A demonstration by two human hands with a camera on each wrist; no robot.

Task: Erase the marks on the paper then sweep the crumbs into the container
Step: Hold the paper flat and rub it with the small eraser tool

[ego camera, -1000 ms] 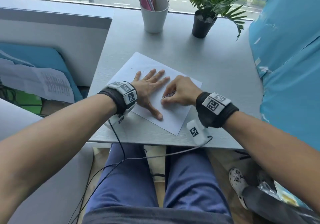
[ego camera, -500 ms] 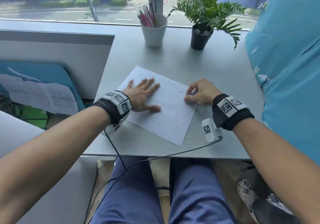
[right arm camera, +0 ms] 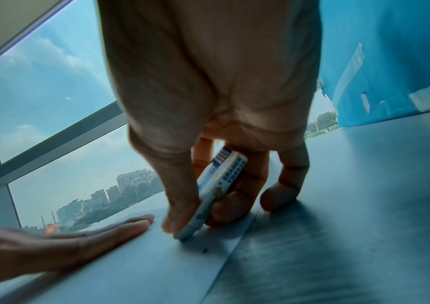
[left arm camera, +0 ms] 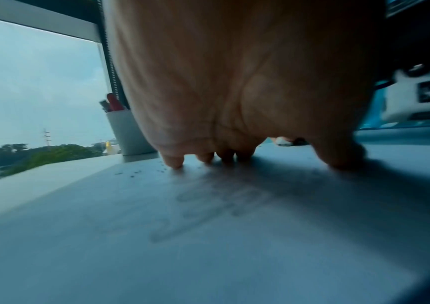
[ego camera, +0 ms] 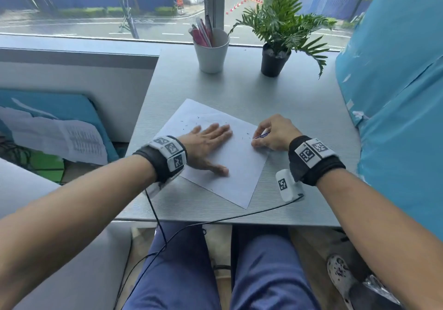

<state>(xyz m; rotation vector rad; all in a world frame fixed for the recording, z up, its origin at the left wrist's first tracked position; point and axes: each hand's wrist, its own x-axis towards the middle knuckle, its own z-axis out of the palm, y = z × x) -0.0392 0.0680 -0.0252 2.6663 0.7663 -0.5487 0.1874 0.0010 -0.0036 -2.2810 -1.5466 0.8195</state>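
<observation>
A white sheet of paper (ego camera: pixel 239 173) lies askew on the grey table (ego camera: pixel 299 108). My left hand (ego camera: pixel 206 146) presses flat on it with straight fingers, holding it down. My right hand (ego camera: pixel 273 133) pinches a white eraser (right arm camera: pixel 219 187) in a blue-printed sleeve, its tip touching the paper near the sheet's right edge. Dark eraser crumbs (ego camera: pixel 189 122) lie scattered on the paper beyond my left fingers and near the eraser (ego camera: pixel 261 135). Faint grey marks (left arm camera: pixel 208 209) show on the paper (left arm camera: pixel 157 257) under my left palm (left arm camera: pixel 234 82).
A white cup (ego camera: pixel 211 53) with pens stands at the table's far edge, with a black-potted plant (ego camera: pixel 275 58) to its right. A blue covered object (ego camera: pixel 395 94) borders the table's right side. A cable (ego camera: pixel 215 221) runs over the near edge. Loose papers (ego camera: pixel 55 137) lie at left.
My right hand has moved the eraser from the middle of the sheet to its right edge. My left hand has stayed flat on the paper. My head has tilted up.
</observation>
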